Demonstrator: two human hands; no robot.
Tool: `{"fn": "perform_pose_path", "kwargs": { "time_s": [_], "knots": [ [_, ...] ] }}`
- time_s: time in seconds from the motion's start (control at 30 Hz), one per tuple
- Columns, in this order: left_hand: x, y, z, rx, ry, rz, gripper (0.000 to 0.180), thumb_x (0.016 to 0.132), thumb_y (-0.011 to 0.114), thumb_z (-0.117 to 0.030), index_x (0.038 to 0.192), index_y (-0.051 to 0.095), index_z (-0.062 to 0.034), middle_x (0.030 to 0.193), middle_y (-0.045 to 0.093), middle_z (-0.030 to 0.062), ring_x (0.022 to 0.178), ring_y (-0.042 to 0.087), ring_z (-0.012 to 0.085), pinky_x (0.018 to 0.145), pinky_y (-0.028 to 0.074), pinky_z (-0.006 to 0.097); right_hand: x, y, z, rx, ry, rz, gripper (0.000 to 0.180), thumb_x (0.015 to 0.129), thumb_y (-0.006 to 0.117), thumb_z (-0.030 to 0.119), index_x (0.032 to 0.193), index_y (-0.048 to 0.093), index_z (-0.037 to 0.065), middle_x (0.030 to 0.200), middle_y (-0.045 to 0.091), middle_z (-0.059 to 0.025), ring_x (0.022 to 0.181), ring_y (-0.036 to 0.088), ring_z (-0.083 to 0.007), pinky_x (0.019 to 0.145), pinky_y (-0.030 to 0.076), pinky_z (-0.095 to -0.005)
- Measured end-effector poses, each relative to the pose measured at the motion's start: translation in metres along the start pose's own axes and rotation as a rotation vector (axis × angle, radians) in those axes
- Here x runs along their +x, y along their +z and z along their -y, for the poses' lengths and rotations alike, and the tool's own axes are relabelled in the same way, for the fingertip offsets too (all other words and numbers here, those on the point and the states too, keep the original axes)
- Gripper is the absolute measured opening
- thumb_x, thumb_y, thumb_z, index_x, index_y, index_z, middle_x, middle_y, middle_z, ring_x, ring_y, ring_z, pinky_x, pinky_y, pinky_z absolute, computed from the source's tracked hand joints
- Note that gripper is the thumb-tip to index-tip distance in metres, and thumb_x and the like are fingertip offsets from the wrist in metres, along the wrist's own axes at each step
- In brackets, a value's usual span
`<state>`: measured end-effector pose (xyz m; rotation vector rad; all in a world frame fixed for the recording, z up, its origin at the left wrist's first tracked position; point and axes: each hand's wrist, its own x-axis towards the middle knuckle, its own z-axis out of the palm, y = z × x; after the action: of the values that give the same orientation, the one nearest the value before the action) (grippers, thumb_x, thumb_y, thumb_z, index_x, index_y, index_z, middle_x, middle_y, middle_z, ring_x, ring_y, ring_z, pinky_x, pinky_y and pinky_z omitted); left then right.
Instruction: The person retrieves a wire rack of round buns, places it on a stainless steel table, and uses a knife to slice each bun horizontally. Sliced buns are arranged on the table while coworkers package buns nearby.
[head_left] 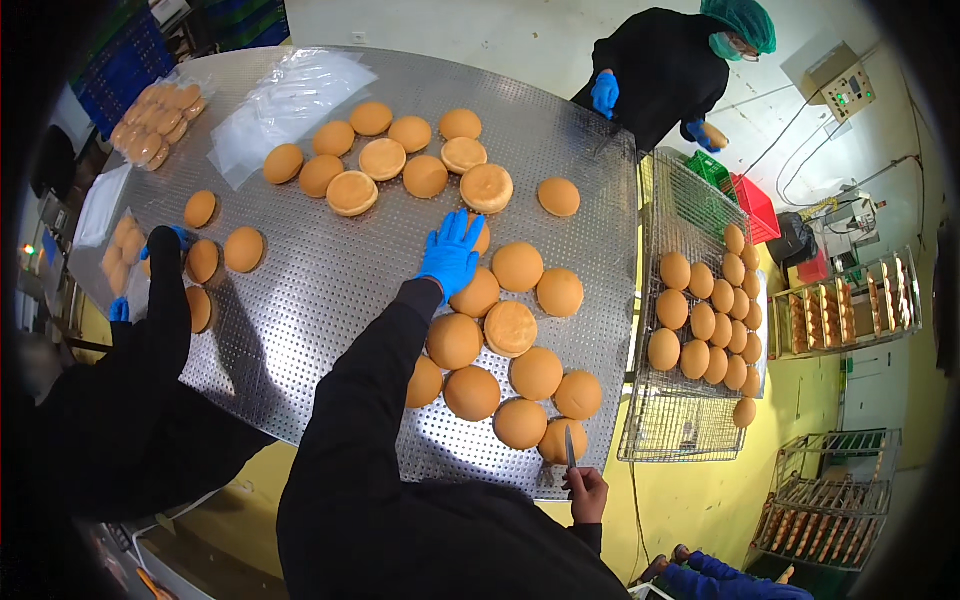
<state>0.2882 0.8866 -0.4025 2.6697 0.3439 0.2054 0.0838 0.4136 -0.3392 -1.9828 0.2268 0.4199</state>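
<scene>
My left hand (450, 258), in a blue glove, reaches over the middle of the metal table with its fingers stretched out. It lies against a round brown bun (483, 238) that it partly covers. Another bun (475, 294) sits just under its wrist side. At the near edge of the table my bare right hand (586, 492) is closed around a knife (570, 446). The narrow blade points up and away, in front of a bun (553, 441). Several more buns, such as a paler one (510, 329) with a lighter top, lie between my hands and beyond them.
The perforated metal table (330, 270) holds clear plastic bags (290, 105) and packed buns (160, 120). A co-worker's dark sleeve (165, 300) is at left. Wire racks with buns (690, 425) adjoin the right edge. Another person (655, 75) in a green hairnet stands at the far side.
</scene>
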Motion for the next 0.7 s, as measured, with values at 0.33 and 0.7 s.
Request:
{"fn": "perform_pose_path", "kwargs": {
  "time_s": [0.33, 0.7],
  "knots": [
    [0.005, -0.001, 0.011, -0.002, 0.000, -0.019, 0.068, 0.091, 0.058, -0.033, 0.152, 0.028, -0.0341, 0.158, 0.017, 0.0181, 0.141, 0.021, 0.0485, 0.112, 0.021, 0.063, 0.007, -0.004, 0.004, 0.009, 0.022, 0.010, 0.017, 0.093, 0.065, 0.017, 0.085, 0.062, 0.003, 0.077, 0.069, -0.0053, 0.061, 0.061, -0.0099, 0.051, 0.042, -0.0230],
    [-0.020, -0.019, 0.052, 0.209, -0.215, -0.264, 0.084, 0.081, 0.069, -0.039, 0.150, 0.030, -0.0118, 0.149, 0.031, 0.0208, 0.136, 0.033, 0.0416, 0.106, 0.030, 0.060, 0.010, -0.019, -0.004, 0.022, -0.009, 0.024, 0.017, 0.094, 0.064, 0.017, 0.085, 0.062, 0.002, 0.078, 0.068, -0.0060, 0.062, 0.060, -0.0097, 0.051, 0.043, -0.0234]
  ]
}}
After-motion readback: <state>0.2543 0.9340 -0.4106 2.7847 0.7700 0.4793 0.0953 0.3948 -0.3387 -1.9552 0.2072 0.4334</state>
